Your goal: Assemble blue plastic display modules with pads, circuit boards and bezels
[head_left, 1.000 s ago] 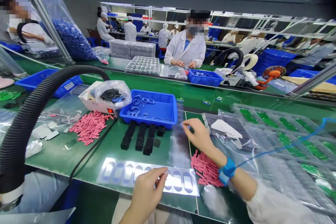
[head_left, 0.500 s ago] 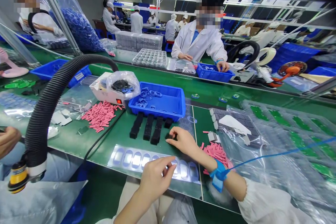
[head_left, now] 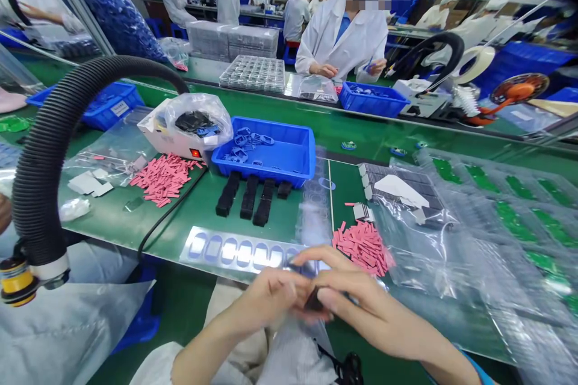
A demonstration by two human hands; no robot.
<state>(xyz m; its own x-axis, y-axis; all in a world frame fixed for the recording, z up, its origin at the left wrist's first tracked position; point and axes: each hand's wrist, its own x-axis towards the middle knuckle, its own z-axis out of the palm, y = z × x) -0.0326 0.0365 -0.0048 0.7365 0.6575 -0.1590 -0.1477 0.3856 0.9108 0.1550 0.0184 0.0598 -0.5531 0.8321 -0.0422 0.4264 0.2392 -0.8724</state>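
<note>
The right hand's (head_left: 370, 310) grip was closed on a dark piece (head_left: 315, 299) at lower centre of the frame. The left hand (head_left: 271, 298) met it there; its grip, blurred, could not be determined. Step in hand, as judged: two-handed handling near the counter's (head_left: 201, 209) front edge. The next move appeared to call for a steady fingertip hold, clear of the sheet (head_left: 237, 254).

Left blue bin (head_left: 100, 117): bears a white label (head_left: 120, 109) with print too small to read
Red switch (head_left: 195, 153) on the white box (head_left: 169, 144): shows nothing legible
</note>
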